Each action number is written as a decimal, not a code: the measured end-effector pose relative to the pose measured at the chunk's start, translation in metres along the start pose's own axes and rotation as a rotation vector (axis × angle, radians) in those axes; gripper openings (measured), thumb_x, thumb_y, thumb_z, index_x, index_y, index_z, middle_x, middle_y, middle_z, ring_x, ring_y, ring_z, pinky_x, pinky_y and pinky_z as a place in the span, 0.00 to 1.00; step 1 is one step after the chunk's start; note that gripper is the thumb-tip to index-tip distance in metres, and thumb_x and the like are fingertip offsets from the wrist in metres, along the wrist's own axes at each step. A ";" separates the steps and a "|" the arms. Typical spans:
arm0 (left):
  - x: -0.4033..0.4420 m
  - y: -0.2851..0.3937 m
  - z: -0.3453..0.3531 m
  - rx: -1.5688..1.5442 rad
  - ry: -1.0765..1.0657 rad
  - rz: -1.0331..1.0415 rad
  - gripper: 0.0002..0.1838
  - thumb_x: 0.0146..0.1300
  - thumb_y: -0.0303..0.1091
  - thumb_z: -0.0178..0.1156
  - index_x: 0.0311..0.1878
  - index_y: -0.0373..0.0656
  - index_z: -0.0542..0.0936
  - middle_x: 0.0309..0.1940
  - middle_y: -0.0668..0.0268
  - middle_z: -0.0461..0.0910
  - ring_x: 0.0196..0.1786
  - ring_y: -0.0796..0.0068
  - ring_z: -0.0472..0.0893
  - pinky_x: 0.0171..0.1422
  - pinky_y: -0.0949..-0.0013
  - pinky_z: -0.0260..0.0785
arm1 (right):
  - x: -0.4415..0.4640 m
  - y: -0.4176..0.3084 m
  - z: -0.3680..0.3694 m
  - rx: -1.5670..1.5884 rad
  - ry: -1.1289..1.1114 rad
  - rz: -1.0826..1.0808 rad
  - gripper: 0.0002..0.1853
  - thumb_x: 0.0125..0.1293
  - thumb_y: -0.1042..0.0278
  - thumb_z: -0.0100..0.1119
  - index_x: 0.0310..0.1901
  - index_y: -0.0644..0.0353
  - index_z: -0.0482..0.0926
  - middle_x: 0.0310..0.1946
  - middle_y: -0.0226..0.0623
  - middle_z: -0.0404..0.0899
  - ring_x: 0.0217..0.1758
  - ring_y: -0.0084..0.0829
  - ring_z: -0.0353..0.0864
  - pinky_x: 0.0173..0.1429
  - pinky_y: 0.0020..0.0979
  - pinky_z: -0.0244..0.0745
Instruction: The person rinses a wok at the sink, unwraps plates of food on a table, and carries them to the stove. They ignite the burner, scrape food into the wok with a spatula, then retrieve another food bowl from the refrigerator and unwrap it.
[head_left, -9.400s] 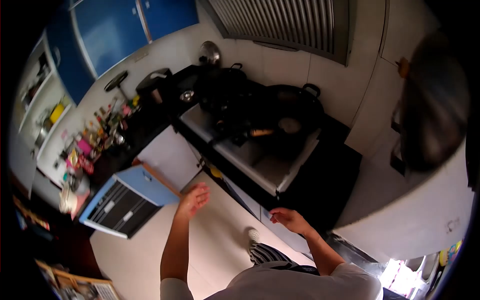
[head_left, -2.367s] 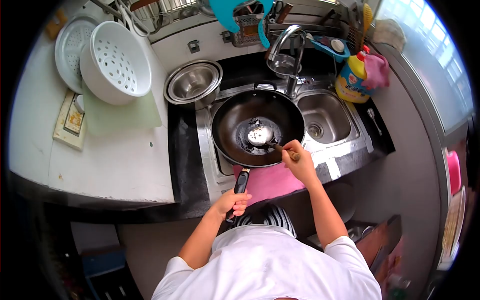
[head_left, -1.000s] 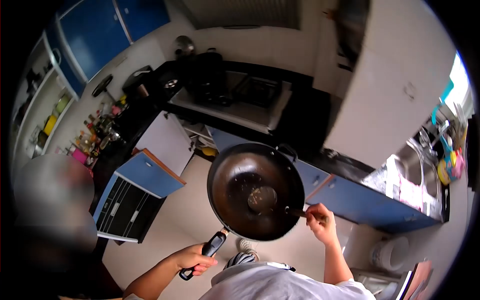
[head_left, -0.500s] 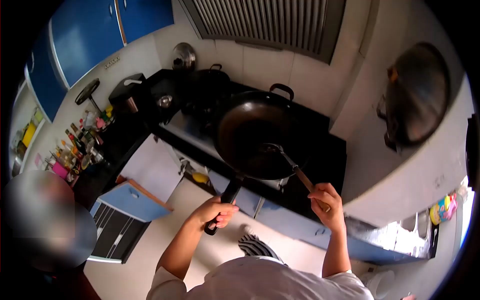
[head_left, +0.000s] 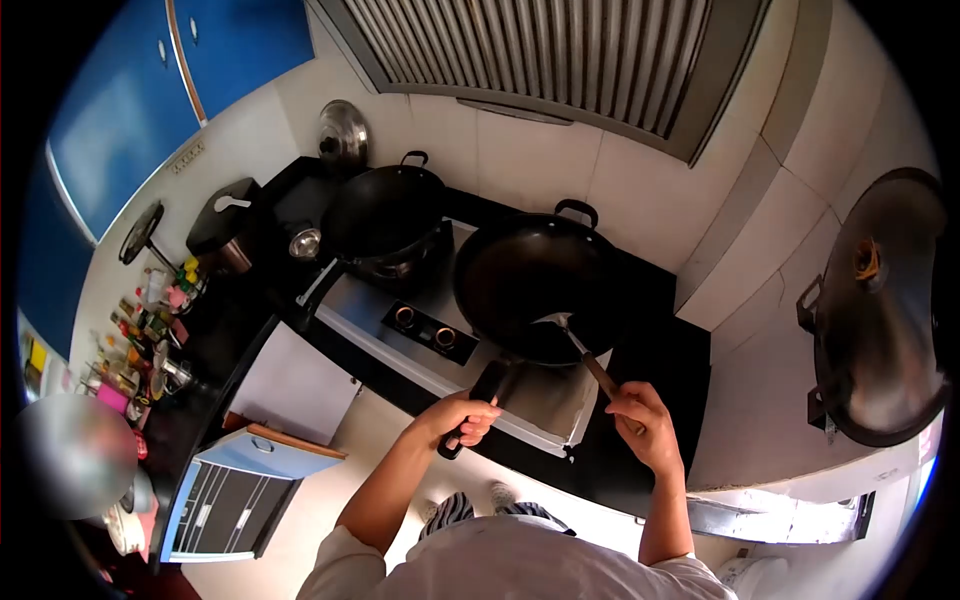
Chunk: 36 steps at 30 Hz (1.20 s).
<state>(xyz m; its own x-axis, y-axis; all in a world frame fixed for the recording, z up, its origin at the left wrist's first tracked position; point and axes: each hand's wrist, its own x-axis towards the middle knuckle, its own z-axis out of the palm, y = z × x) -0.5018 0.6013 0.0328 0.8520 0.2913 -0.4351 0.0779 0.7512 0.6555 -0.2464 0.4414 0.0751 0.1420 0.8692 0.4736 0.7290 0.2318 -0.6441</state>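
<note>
I have the left hand (head_left: 460,418) wrapped round the long handle (head_left: 489,381) of the black wok (head_left: 530,275), over the right side of the stove (head_left: 372,345); I cannot tell whether it touches. The right hand (head_left: 645,428), apart, grips a wooden-handled ladle (head_left: 598,370) reaching into the wok.

Glare is whitening the lower-right counter (head_left: 780,520); the right wok (head_left: 530,265) is lying in deep shadow. Fisheye distortion is bowing the cabinets (head_left: 120,110), corners blackening.

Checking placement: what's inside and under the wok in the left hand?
A ladle, held in the right hand, reaches inside the wok; its bottom is too dark to read. What's directly underneath is covered; stovetop shows beside it.
</note>
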 end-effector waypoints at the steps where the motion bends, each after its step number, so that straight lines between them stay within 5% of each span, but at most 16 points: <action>1: 0.003 0.002 -0.002 -0.004 -0.005 -0.002 0.04 0.58 0.28 0.53 0.32 0.47 0.67 0.12 0.79 0.59 0.11 0.90 0.58 0.13 0.82 0.51 | 0.002 0.001 0.003 -0.008 0.002 0.003 0.13 0.44 0.85 0.59 0.33 0.58 0.78 0.36 0.38 0.71 0.35 0.35 0.74 0.37 0.27 0.70; 8: 0.018 -0.005 -0.025 0.009 -0.095 -0.004 0.10 0.59 0.31 0.53 0.28 0.49 0.61 0.11 0.79 0.55 0.10 0.88 0.55 0.10 0.79 0.46 | 0.006 0.004 0.025 -0.078 0.035 0.041 0.13 0.47 0.87 0.55 0.35 0.61 0.77 0.37 0.41 0.70 0.40 0.38 0.73 0.44 0.28 0.69; 10: 0.028 -0.013 -0.039 0.190 -0.138 0.014 0.14 0.62 0.45 0.50 0.29 0.47 0.64 0.13 0.76 0.61 0.12 0.85 0.61 0.17 0.77 0.59 | -0.003 0.013 0.033 0.010 0.043 0.193 0.19 0.51 0.85 0.54 0.47 0.63 0.71 0.42 0.40 0.70 0.45 0.34 0.72 0.50 0.28 0.68; 12: 0.012 -0.003 -0.019 -0.004 -0.066 0.060 0.23 0.61 0.58 0.46 0.33 0.44 0.68 0.18 0.73 0.67 0.18 0.83 0.66 0.25 0.75 0.65 | -0.015 0.037 0.043 0.158 0.086 0.309 0.23 0.56 0.82 0.52 0.54 0.63 0.63 0.38 0.33 0.68 0.39 0.24 0.69 0.44 0.24 0.67; 14: 0.012 -0.015 -0.030 -0.130 -0.068 0.164 0.29 0.59 0.64 0.45 0.38 0.42 0.69 0.24 0.71 0.70 0.25 0.82 0.70 0.33 0.74 0.69 | -0.035 0.089 0.055 0.182 -0.008 0.381 0.16 0.55 0.81 0.52 0.46 0.63 0.65 0.31 0.32 0.67 0.26 0.21 0.66 0.32 0.20 0.65; 16: 0.018 -0.051 -0.072 -0.138 0.213 0.285 0.26 0.57 0.62 0.50 0.37 0.45 0.72 0.29 0.67 0.72 0.32 0.76 0.75 0.42 0.68 0.72 | -0.041 0.099 0.072 0.271 -0.248 0.541 0.05 0.55 0.79 0.54 0.33 0.64 0.70 0.22 0.33 0.72 0.21 0.23 0.73 0.25 0.23 0.71; 18: -0.027 -0.077 -0.084 -0.193 0.525 0.313 0.20 0.58 0.54 0.54 0.35 0.45 0.72 0.28 0.67 0.72 0.32 0.74 0.75 0.41 0.68 0.74 | -0.044 0.091 0.107 0.267 -0.569 0.593 0.05 0.55 0.76 0.58 0.32 0.64 0.72 0.21 0.34 0.74 0.23 0.23 0.76 0.27 0.26 0.76; 21: -0.095 -0.177 -0.133 -0.332 0.751 0.431 0.11 0.60 0.40 0.56 0.36 0.42 0.73 0.28 0.66 0.73 0.31 0.72 0.77 0.38 0.67 0.74 | -0.055 0.076 0.185 0.394 -0.968 0.452 0.09 0.58 0.67 0.58 0.31 0.64 0.73 0.22 0.36 0.76 0.25 0.25 0.77 0.30 0.25 0.72; 23: -0.153 -0.243 -0.146 -0.380 0.929 0.466 0.10 0.60 0.38 0.55 0.36 0.40 0.73 0.25 0.66 0.73 0.26 0.74 0.75 0.32 0.69 0.73 | -0.044 0.018 0.234 0.200 -1.187 0.280 0.13 0.58 0.60 0.60 0.30 0.63 0.72 0.22 0.38 0.78 0.25 0.28 0.78 0.31 0.29 0.71; 27: -0.262 -0.340 -0.125 -0.480 1.403 0.365 0.12 0.59 0.37 0.54 0.39 0.36 0.75 0.29 0.60 0.75 0.26 0.71 0.78 0.31 0.70 0.76 | -0.041 -0.079 0.319 0.320 -1.351 0.043 0.15 0.59 0.57 0.58 0.27 0.63 0.71 0.18 0.37 0.76 0.23 0.26 0.77 0.29 0.28 0.70; 28: -0.281 -0.365 -0.121 -0.600 1.430 0.405 0.10 0.60 0.33 0.53 0.39 0.36 0.74 0.30 0.61 0.75 0.28 0.70 0.78 0.38 0.66 0.77 | -0.043 -0.110 0.334 0.289 -1.380 -0.033 0.15 0.59 0.58 0.58 0.26 0.63 0.71 0.18 0.37 0.76 0.23 0.25 0.77 0.29 0.28 0.70; 36: -0.395 -0.522 -0.088 -0.846 1.659 0.603 0.10 0.61 0.33 0.51 0.40 0.39 0.77 0.32 0.64 0.75 0.30 0.74 0.76 0.37 0.69 0.76 | -0.133 -0.287 0.488 0.256 -1.518 -0.523 0.16 0.63 0.58 0.50 0.26 0.62 0.73 0.21 0.38 0.75 0.25 0.33 0.77 0.32 0.31 0.69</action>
<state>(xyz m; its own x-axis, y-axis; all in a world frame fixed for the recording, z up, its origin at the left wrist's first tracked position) -0.9245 0.1467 -0.1921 -0.6210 0.3740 -0.6889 -0.6460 0.2535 0.7200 -0.8011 0.4722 -0.0960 -0.9397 0.2485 -0.2350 0.3367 0.5516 -0.7631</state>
